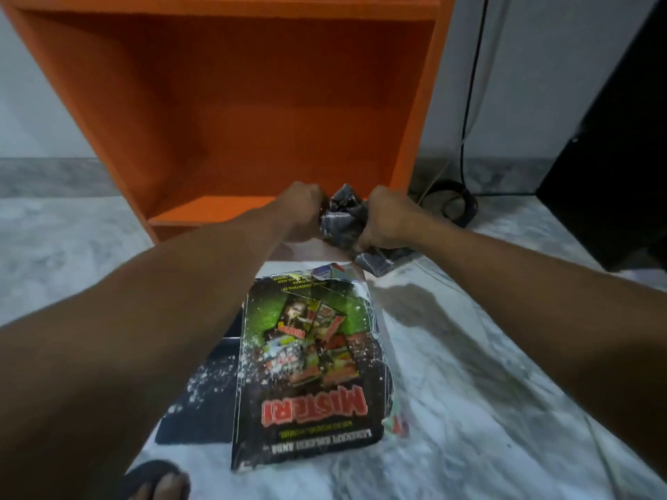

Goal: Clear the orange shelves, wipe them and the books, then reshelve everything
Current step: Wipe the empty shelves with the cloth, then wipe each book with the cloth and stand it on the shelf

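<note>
Head view, near to far. Toes in a dark sandal [155, 478] at the near left edge. On the pale marbled floor [505, 391] lies a glossy black-and-green magazine-type book with a red "MISTERI" title [310, 373]. It lies flat, cover up, long axis near-to-far with a slight lean, title end nearest and reading upside down. It sits partly over a flat dark blue book [202, 402] that sticks out to the left, both speckled white.

Just beyond the book's far edge, both hands are bunched on a crumpled grey cloth [343, 214]. Left hand [301, 211] has fingers curled tight around the cloth's left side; right hand [388, 220] grips the right side, a loose end hanging near the book's far right corner. So the book lies nearward of the fingers, the right hand marginally nearer.

Beyond stands the orange wooden shelf unit [108, 102], its visible compartment holding nothing. Far right: a black cable [469, 102] and a black cabinet [613, 138].

Likely step: wiping the cover next.
</note>
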`<state>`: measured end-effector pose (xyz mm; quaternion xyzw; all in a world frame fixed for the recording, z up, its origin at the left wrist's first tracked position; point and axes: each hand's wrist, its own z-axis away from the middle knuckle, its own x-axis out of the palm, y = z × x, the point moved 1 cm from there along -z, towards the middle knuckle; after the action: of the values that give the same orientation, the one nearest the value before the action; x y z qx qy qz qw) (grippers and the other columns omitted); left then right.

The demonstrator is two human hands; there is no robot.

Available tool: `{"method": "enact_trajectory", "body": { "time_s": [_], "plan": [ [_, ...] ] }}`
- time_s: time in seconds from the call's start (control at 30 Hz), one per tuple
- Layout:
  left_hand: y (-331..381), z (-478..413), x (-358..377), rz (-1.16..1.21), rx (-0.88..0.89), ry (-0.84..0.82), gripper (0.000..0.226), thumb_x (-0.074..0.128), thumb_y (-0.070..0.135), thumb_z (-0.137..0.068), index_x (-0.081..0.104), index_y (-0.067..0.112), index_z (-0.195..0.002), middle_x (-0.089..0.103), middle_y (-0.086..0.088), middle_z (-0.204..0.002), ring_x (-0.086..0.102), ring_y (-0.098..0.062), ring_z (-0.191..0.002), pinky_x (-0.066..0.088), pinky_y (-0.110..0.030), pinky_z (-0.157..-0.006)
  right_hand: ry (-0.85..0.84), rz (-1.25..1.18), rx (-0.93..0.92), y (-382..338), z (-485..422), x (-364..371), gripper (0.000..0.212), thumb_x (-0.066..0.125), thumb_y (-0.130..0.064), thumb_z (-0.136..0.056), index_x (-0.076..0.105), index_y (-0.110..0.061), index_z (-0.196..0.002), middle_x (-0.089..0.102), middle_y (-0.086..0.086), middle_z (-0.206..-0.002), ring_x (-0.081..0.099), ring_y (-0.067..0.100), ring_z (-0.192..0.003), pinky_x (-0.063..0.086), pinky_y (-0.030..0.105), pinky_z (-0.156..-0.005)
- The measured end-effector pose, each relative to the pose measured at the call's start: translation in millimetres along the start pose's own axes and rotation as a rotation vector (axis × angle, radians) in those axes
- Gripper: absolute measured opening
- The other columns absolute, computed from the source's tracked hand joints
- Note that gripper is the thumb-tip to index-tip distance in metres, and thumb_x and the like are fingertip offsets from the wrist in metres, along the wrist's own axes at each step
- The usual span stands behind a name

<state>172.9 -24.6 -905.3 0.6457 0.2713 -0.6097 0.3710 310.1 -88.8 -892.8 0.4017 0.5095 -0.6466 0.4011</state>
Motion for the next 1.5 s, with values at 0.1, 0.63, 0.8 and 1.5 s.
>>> {"method": "enact_trajectory", "body": {
  "time_s": [0.1,0.63,0.8,1.5],
  "plan": [
    [-1.1,25.3,7.6,-0.029,-0.081,-0.037,0.024,0.064,0.019,-0.093,0.057,0.012,-0.071,0.052,-0.006,-0.076,0.046,-0.019,-0.068,0.038,-0.029,-0.069,0.004,0.002,-0.077,-4.8,8.6,17.7,0.036,0.084,-0.023,-0.071,0.064,-0.003,-0.093,0.065,0.01,-0.079,0.063,0.026,-0.072,0.051,0.034,-0.058],
    [-25.0,86.0,8.4,-0.087,-0.242,-0.065,0.021,0.065,0.02,-0.091,0.065,0.004,-0.104,0.069,-0.012,-0.096,0.061,-0.026,-0.08,0.048,-0.031,-0.069,-0.118,-0.023,-0.237,-41.2,21.0,35.9,0.023,0.066,-0.016,-0.091,0.047,-0.014,-0.079,0.049,0.008,-0.069,0.048,0.026,-0.06,0.046,0.04,-0.058],
    [-33.2,75.9,19.4,0.035,-0.245,-0.082,0.021,0.068,0.021,-0.089,0.065,0.01,-0.106,0.07,-0.01,-0.097,0.065,-0.023,-0.084,0.058,-0.038,-0.08,-0.087,0.03,-0.208,-36.5,19.2,39.8,0.031,0.067,-0.015,-0.089,0.043,-0.013,-0.069,0.048,0.006,-0.065,0.047,0.02,-0.055,0.039,0.03,-0.046],
    [-75.8,35.1,118.0,0.361,-0.691,-0.195,0.091,0.086,0.037,-0.068,0.037,-0.006,-0.132,0.053,-0.017,-0.12,0.059,-0.034,-0.103,0.051,-0.037,-0.085,0.002,0.156,-0.02,-17.6,29.7,60.6,0.008,0.067,-0.01,-0.08,0.059,-0.011,-0.079,0.052,0.001,-0.063,0.06,0.028,-0.069,0.043,0.03,-0.058]
  ]
}}
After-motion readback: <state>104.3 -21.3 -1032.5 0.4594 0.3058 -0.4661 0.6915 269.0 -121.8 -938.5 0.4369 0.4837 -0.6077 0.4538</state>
